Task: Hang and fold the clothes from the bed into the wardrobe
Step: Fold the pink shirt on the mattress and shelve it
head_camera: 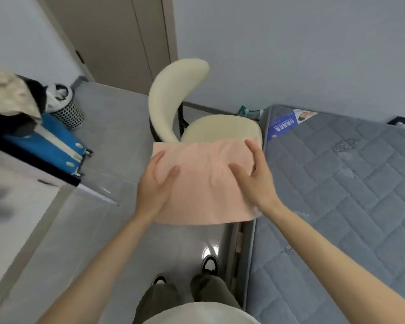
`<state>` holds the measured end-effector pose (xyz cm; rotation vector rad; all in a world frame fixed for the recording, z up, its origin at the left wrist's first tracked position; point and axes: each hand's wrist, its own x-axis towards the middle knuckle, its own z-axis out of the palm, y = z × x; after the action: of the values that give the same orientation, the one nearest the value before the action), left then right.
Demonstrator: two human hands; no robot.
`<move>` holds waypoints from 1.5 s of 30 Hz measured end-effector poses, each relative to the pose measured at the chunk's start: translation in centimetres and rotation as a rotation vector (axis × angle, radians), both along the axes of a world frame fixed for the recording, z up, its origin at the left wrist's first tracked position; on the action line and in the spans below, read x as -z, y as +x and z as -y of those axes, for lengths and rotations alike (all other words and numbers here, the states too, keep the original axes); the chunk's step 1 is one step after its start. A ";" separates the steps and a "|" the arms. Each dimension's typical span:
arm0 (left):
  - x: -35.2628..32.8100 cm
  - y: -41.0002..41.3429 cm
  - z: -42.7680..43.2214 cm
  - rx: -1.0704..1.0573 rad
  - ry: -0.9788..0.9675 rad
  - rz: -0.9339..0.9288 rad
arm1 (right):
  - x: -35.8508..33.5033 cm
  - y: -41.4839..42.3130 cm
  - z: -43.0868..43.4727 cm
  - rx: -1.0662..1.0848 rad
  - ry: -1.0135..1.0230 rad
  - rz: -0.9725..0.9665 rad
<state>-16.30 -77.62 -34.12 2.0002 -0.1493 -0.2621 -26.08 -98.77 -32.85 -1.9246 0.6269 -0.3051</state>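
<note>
A folded pink garment (206, 183) is held flat in the air in front of me, above the floor and the front of a cream chair. My left hand (156, 183) grips its left edge, thumb on top and fingers underneath. My right hand (253, 174) grips its right edge the same way, the thumb lying across the top. The bare grey quilted mattress of the bed (337, 195) lies to my right with no clothes visible on it. A white panel, possibly the wardrobe (17, 206), stands at the left edge, blurred.
A cream chair (197, 118) stands just beyond the garment, beside the bed's corner. At the left are a blue suitcase (54, 141), a heap of beige and dark clothes (12, 97) and a mesh bin (66, 108). Grey tiled floor (117, 127) stretches ahead to a door.
</note>
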 end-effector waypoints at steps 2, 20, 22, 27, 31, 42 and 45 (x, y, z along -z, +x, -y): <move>-1.8 -0.8 -4.7 -0.089 -0.025 0.003 | -2.0 1.1 -3.9 -0.089 -0.009 0.023; -16.5 -8.3 -47.4 -0.685 0.040 0.213 | -15.0 7.1 -45.1 -0.728 0.046 0.259; -19.0 -8.5 -50.4 -0.726 0.049 0.245 | -17.2 7.9 -48.3 -0.770 0.062 0.299; -26.3 -7.0 -56.2 -0.802 0.049 0.315 | -24.6 11.9 -54.8 -0.871 0.076 0.417; -32.2 -4.1 -59.8 -0.862 0.069 0.406 | -30.8 16.2 -58.9 -0.935 0.085 0.517; -46.6 5.4 -66.3 -1.006 0.071 0.659 | -46.6 29.9 -67.8 -1.062 0.121 0.753; -49.8 7.7 -67.9 -1.060 0.122 0.685 | -49.7 32.8 -70.1 -1.078 0.153 0.763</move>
<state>-8.57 -9.69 15.65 1.9389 0.5052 1.1028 6.73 -28.68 16.84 -1.5632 -0.8521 -0.2421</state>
